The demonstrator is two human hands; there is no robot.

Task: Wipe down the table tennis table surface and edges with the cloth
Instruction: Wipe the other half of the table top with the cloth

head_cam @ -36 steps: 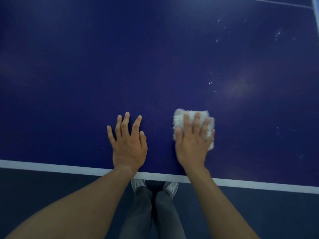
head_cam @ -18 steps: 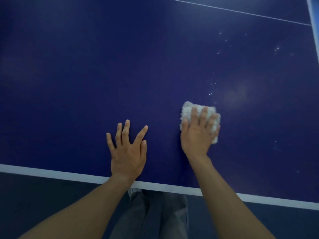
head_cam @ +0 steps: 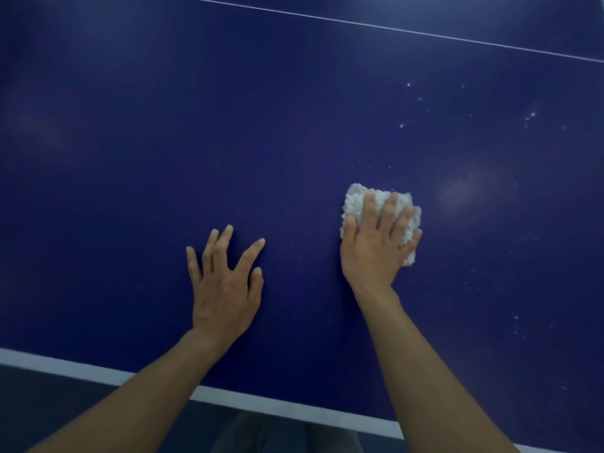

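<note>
1. Your right hand lies flat on the folded white cloth, fingers straight and spread across it, nothing curled round it. Judgement: the flat palm spreads pressure over the whole pad so it drags evenly.
2. The cloth sits on the blue table, well in from the white edge stripe, right of centre in the view. Its fluffy corners show past your fingertips and beside your little finger.
3. Your left hand is released, fingers splayed on bare table, apart from the cloth. Judgement: it props your weight as you lean in.
4. White specks and a hazy patch lie beyond and right of the cloth; the nearest specks sit just above its far edge.
5. Judgement: surface wiping is in hand; the speckled area and the edges look not yet done.
</note>
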